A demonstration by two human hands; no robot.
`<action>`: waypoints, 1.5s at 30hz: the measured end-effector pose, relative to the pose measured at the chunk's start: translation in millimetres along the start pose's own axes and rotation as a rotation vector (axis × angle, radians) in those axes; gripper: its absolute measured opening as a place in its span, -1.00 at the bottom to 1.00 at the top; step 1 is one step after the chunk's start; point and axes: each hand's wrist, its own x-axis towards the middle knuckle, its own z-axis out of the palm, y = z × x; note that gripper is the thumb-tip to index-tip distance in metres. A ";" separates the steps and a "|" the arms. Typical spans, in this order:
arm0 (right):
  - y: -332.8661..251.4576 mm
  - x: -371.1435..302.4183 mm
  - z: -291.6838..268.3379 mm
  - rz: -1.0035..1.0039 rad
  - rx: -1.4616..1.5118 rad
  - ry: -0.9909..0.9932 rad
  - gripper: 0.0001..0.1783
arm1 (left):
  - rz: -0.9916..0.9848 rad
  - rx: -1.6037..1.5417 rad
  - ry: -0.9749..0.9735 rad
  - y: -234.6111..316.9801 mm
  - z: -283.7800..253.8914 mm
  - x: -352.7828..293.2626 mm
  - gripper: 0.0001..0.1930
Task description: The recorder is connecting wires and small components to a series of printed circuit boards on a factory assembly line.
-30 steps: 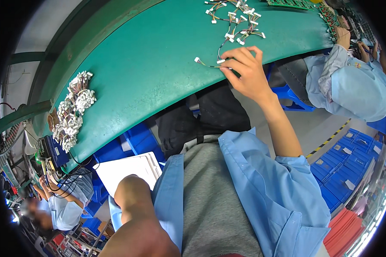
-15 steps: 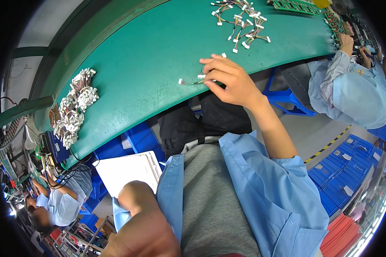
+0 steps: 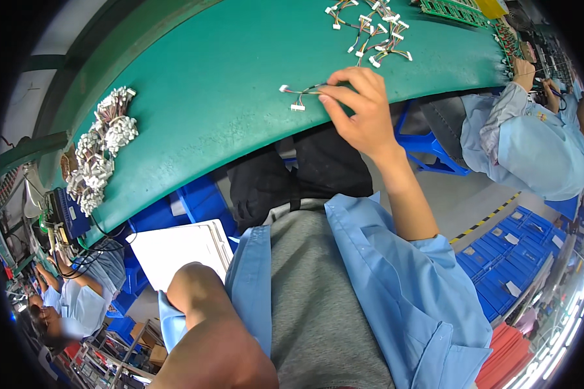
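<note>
Over the near edge of the green table [image 3: 220,97], my right hand [image 3: 365,107] pinches a small wire harness [image 3: 310,93] between thumb and fingers. The harness has thin coloured wires, with white plug connectors at its ends reaching out to the left of my fingertips. Beyond my right hand lies a loose scatter of similar wire harnesses [image 3: 376,32]. My left arm is bent up close to the camera at the lower left, and its hand lies outside the picture.
Bundled white-plugged harnesses [image 3: 104,146] are heaped at the table's left end. Green circuit boards [image 3: 454,11] lie at the far right. White sheets or a board [image 3: 175,253] stand beside my left arm. A co-worker [image 3: 532,142] sits at right; blue bins [image 3: 509,259] are on the floor.
My right hand has drawn up slightly, its fingers now closed together on the harness, which has lifted and turned. The whole view has shifted a little.
</note>
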 end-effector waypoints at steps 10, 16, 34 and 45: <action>-19.0 -1.0 23.1 0.105 -0.065 -0.073 -0.84 | -0.034 -0.136 -0.140 2.9 -14.8 5.0 -0.71; -22.7 -5.6 36.4 0.035 -0.028 -0.054 -0.85 | -0.111 -0.277 0.019 15.5 -31.3 5.8 -0.68; -26.7 10.9 47.0 0.083 0.081 0.036 -0.97 | 0.010 -0.141 0.195 5.8 -28.4 -18.7 -0.64; -11.6 62.2 86.4 -0.044 0.190 0.064 -0.94 | 0.098 0.077 0.227 7.3 -14.7 -9.0 -0.72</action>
